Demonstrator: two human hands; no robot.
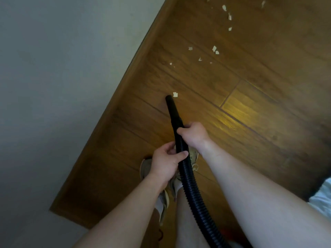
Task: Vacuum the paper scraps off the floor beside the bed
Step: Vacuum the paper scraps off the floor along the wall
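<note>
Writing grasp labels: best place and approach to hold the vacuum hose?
Grip the vacuum hose from above, where the ribbed part meets the smooth nozzle. Right hand wraps near that joint to steer the tip, left hand behind it. The ribs probably resist slipping.

Both forearms are bare, with no sleeve, watch or ring on the left hand (pixel 165 162) or the right hand (pixel 194 134). A fold of pale, whitish clothing (pixel 322 199) shows at about four o'clock. The feet wear worn, light-coloured shoes (pixel 162 203) with paler panels, at around six o'clock.
</note>
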